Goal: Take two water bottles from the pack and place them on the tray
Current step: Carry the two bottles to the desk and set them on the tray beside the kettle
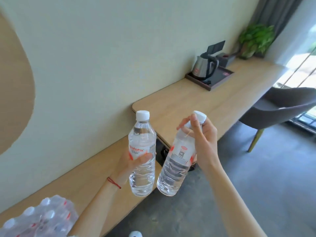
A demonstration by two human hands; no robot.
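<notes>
My left hand [130, 164] grips a clear water bottle [142, 134] with a white cap and red label around its middle, holding it upright in the air. My right hand [204, 134] holds a second water bottle [174, 170] by its neck and cap, tilted slightly to the right. The two bottles hang side by side over the low wooden shelf's edge. The shrink-wrapped pack [39, 218] of bottles sits at the bottom left on the shelf. The dark tray [220, 82] lies far off on the wooden desk, upper right, with a steel kettle [202, 69] standing on it.
A long wooden desk [188, 103] runs along the pale wall. A grey armchair [280, 108] stands at the right beside the desk. A potted plant [256, 38] and a dark box [225, 59] sit at the far end. Grey floor lies below.
</notes>
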